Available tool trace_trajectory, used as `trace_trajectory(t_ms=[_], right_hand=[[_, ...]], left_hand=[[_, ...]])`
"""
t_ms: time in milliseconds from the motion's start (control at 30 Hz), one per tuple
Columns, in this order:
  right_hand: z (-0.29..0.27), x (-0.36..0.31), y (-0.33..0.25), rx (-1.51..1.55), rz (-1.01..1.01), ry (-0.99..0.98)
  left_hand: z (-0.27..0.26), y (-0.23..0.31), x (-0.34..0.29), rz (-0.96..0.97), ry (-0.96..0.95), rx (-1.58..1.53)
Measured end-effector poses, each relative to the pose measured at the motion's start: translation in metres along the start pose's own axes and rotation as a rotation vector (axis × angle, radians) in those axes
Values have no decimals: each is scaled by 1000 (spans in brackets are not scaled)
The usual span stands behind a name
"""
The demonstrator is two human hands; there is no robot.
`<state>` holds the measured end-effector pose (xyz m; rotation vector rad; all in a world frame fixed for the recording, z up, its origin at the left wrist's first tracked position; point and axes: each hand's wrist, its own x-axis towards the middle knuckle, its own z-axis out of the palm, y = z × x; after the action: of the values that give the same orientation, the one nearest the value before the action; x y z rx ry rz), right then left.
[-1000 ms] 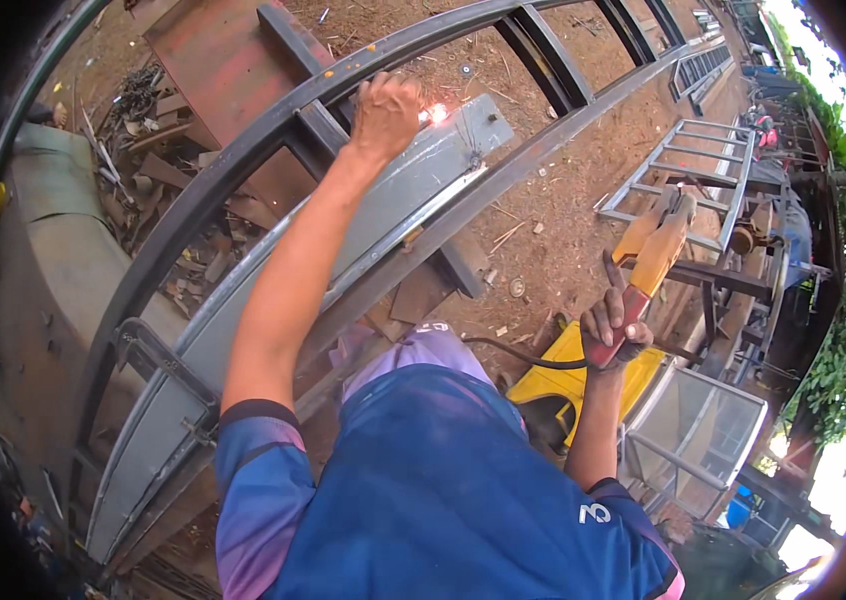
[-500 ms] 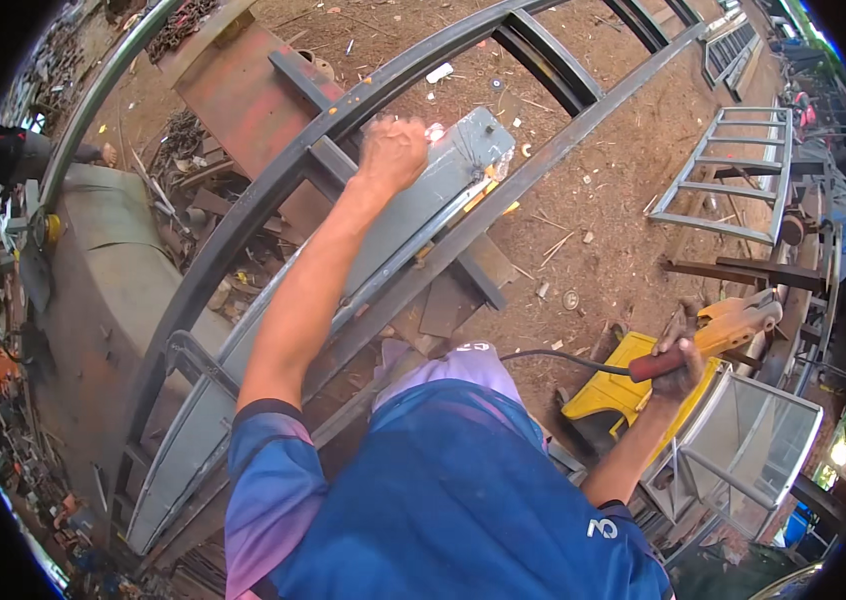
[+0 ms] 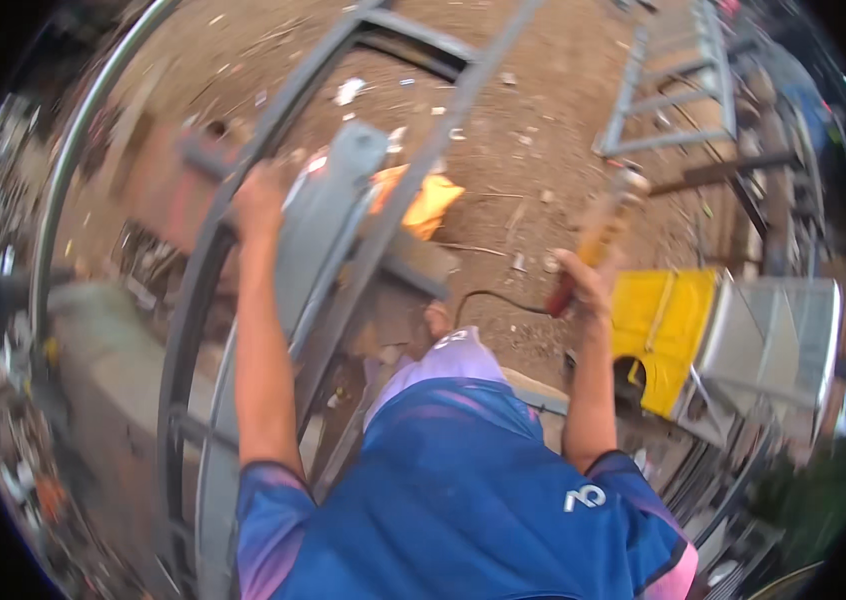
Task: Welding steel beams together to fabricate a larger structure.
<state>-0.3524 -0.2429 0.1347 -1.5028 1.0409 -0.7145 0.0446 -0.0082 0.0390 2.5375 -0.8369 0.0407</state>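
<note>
Outdoor yard, bare dirt ground (image 3: pixel 543 150) littered with scraps. Curved grey steel frame (image 3: pixel 193 300) with grey metal panel (image 3: pixel 328 230) crosses centre-left; left hand (image 3: pixel 258 200) clenched on the frame. Right hand (image 3: pixel 583 285) grasping a wooden-handled tool (image 3: pixel 608 225), raised beside a yellow container (image 3: pixel 668 330). Metal ladder frame (image 3: pixel 673 80) lies upper right.

Bare brown dirt ground (image 3: pixel 563 130) carries everything here, strewn with small white scraps and bits of debris. A long grey steel frame (image 3: pixel 343 240) lies across it, running from 7 o'clock up toward 12 o'clock. At 1 o'clock a ladder-like grey metal frame (image 3: pixel 678 95) rests flat on the dirt. A yellow machine (image 3: pixel 668 335) sits at 3 o'clock, just beside a grey metal box (image 3: pixel 778 340). A thin black cable (image 3: pixel 493 298) snakes over the soil near the centre. The picture is blurred.
</note>
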Motion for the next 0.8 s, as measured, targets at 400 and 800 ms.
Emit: trace_trajectory(t_ms=[400,800], right_hand=[[-67,85,110,-772,-301,287],[161,161,192,-223,-417,-705]], left_hand=[[-40,118,-258,-160,-461,-357],[-58,150,-373,-617,-12,-521]])
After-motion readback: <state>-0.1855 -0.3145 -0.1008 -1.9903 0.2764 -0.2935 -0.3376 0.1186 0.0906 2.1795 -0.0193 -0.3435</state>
